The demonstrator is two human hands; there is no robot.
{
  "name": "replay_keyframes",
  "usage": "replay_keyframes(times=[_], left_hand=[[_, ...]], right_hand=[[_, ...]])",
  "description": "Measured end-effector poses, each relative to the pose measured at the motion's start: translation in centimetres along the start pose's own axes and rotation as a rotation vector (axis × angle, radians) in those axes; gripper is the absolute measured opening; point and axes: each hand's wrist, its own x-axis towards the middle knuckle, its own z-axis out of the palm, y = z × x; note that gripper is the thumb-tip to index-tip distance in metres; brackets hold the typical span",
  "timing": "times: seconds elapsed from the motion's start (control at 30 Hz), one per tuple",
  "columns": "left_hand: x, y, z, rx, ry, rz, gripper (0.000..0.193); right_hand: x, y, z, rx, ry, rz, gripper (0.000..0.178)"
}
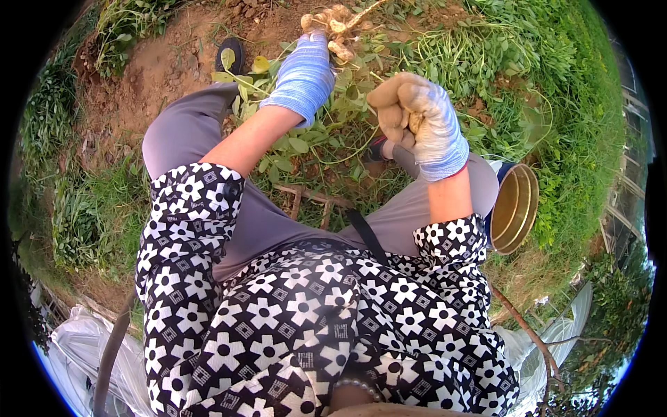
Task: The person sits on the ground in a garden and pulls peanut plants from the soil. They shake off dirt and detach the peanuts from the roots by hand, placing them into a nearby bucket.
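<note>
My left hand (302, 75), in a blue and white knit glove, grips a peanut plant by its cluster of pods (337, 26) at the top of the view. Its fingertips are partly hidden behind the glove and the pods. The stem of the plant points up and to the right. My right hand (419, 118) wears a matching glove with a tan coated palm. Its fingers are curled in, and a pale peanut (415, 124) shows between them. Leafy green stems (299, 146) lie below and between the two hands.
A round metal bucket (514, 208) lies tilted beside my right knee. Pulled plants (451, 52) are heaped at the upper right, with bare reddish soil (149, 76) on the left. A low wooden frame (313, 196) is between my legs. Clear plastic sheeting (87, 354) lies behind me.
</note>
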Motion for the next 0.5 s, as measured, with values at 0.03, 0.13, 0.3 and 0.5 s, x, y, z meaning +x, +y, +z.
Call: replay_keyframes(times=[0.03,0.13,0.3,0.5], left_hand=[[0.0,0.0,-0.1,-0.033,0.007,0.011,0.042],[-0.3,0.6,-0.6,-0.008,-0.077,-0.017,0.043],[-0.9,1.3,0.1,-0.003,-0.101,0.039,0.044],[-0.9,2.1,0.8,0.065,-0.183,0.009,0.044]], right_hand=[[0.0,-0.1,0.0,0.152,0.059,-0.050,0.025],[0.8,-0.1,-0.6,0.031,0.263,-0.148,0.031],[3.0,2.1,1.1,-0.612,0.320,-0.356,0.029],[4.6,3.1,2.0,-1.121,0.447,-0.209,0.039]])
